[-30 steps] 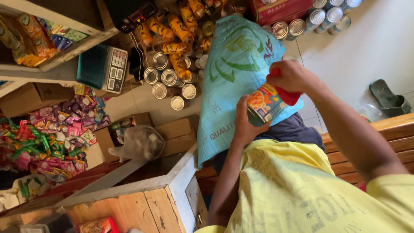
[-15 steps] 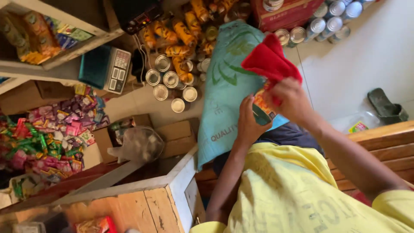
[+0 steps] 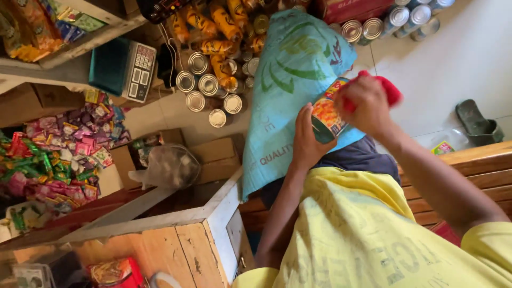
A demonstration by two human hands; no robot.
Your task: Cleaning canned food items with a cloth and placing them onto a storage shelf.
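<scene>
1. Right now the left hand (image 3: 306,141) wraps its fingers around a colourfully labelled tin can (image 3: 326,117) and holds it tilted above the lap, in front of a pale blue woven sack (image 3: 290,69).
2. Meanwhile the right hand (image 3: 365,106) is closed on a red cloth (image 3: 392,92) and presses it against the can's upper side, so the wiping looks to be under way on this can.
3. Judging by the floor, much is left: a cluster of upright tins (image 3: 205,90) stands beside the sack and another row of tins (image 3: 394,18) lies near the top edge, none being touched.
4. Room is tight on the left, where a wooden counter (image 3: 176,234) edge sits close to the left elbow.
5. To the right, the wooden bench (image 3: 480,165) and pale floor (image 3: 453,64) give the right arm freer swing.
</scene>
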